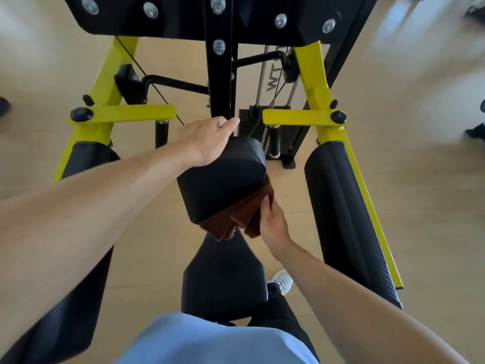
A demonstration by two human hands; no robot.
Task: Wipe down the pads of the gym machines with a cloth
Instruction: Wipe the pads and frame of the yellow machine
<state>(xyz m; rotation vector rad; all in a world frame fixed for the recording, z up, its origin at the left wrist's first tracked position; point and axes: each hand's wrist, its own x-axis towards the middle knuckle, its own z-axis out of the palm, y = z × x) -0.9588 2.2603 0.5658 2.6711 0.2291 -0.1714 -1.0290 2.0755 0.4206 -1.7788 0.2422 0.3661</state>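
A black chest pad [220,179] of a yellow-and-black gym machine stands in the middle of the view. My left hand [207,139] rests on its far top edge, fingers curled over the back. My right hand [270,224] grips a brown cloth [233,216] and holds it against the pad's lower near edge. Part of the cloth hangs below the pad. A black seat pad [225,282] lies lower down, in front of my body.
Long black arm pads on yellow frame arms flank the seat, one on the left [86,161], one on the right [341,206]. The weight stack [252,127] and cables stand behind the chest pad. A black top plate [210,14] with bolts hangs overhead. Wooden floor surrounds the machine.
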